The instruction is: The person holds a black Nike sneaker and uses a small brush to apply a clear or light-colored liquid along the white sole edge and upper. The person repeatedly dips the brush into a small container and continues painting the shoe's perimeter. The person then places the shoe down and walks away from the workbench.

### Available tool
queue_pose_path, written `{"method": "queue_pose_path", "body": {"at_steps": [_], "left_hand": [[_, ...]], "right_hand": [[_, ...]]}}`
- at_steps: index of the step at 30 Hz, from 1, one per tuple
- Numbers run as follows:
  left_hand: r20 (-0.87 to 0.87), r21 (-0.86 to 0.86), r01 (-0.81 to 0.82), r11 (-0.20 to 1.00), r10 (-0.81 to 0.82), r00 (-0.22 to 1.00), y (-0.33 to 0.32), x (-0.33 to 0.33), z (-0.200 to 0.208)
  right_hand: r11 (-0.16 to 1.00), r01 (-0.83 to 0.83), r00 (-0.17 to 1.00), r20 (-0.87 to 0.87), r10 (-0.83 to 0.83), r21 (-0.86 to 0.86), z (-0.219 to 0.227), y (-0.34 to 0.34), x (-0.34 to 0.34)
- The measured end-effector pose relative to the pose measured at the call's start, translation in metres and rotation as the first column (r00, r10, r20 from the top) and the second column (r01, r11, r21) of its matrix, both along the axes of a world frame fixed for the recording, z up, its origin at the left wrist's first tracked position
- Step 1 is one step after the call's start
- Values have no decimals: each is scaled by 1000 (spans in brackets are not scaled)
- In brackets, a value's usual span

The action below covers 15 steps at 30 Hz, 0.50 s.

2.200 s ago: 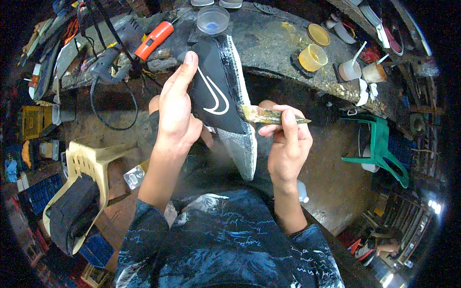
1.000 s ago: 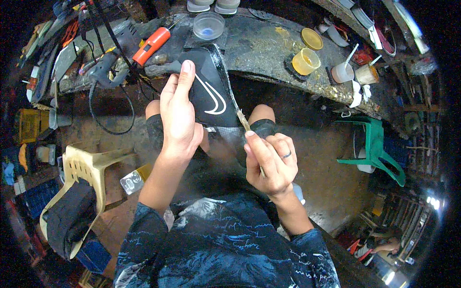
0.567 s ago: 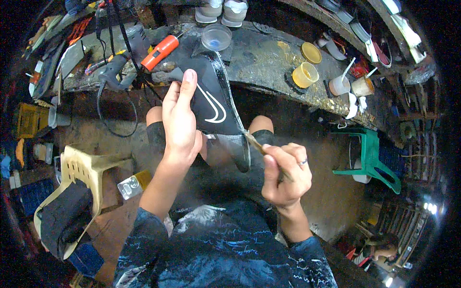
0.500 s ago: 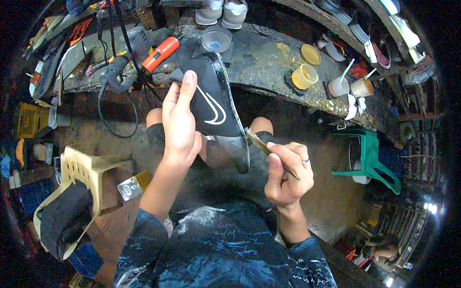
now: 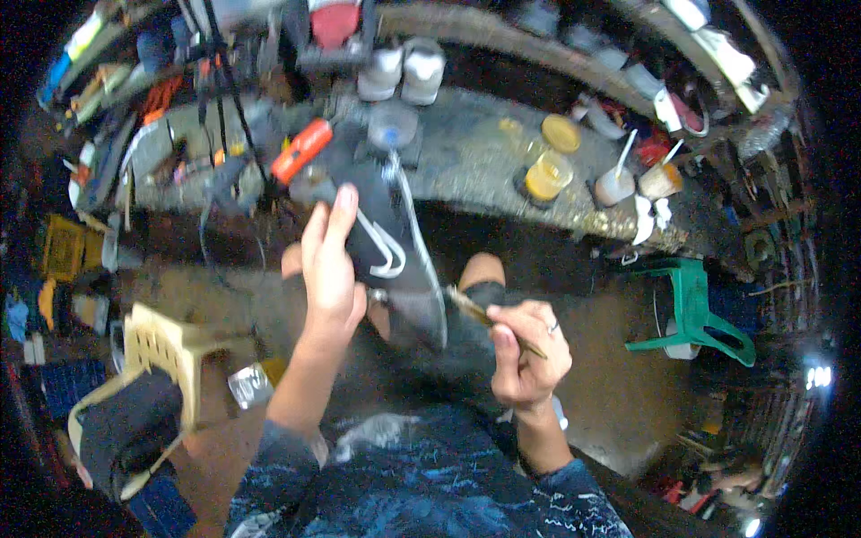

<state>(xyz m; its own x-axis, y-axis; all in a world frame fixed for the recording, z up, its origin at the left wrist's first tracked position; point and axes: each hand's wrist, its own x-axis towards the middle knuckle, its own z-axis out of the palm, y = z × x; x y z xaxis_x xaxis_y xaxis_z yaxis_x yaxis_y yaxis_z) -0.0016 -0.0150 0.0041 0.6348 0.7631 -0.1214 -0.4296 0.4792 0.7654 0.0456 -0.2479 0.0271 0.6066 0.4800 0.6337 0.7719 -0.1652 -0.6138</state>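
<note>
A black shoe (image 5: 395,296) with a white curved mark on its side is in my left hand (image 5: 329,273), tilted with its pale-lined sole edge toward the right. The thumb lies along the near side of the shoe; part of the grip is hidden behind it. Between the thumb and fingers of my right hand (image 5: 531,354) is a slim brush (image 5: 473,309), its tip pointing at the sole edge. Blur keeps me from telling whether the tip touches the shoe.
Along the dark workbench (image 5: 466,134) are an orange-red tool (image 5: 302,151), a clear round tub (image 5: 392,127), a yellow jar (image 5: 548,177) and two stick-filled cups (image 5: 615,186). Pale shoes (image 5: 423,72) stand behind. A green stool (image 5: 689,305) is right, a cream chair (image 5: 163,336) left.
The view has tipped up, so the bench and shoe sit lower in the picture and more shelving shows. Both hands keep their holds, with the brush still by the sole edge.
</note>
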Motion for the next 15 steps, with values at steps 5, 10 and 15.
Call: {"method": "queue_pose_path", "body": {"at_steps": [5,10,15], "left_hand": [[-238,130,157,979,-123,964,8,0,15],[-355,405,539,739,-416,837,9,9,68],[-667,745,633,-210,-220,712,-24,34,156]], "right_hand": [[956,226,936,-313,-160,185,6,-15,5],[872,345,865,-479,-151,348,0,-37,17],[812,449,839,-490,-239,374,-7,-76,38]]}}
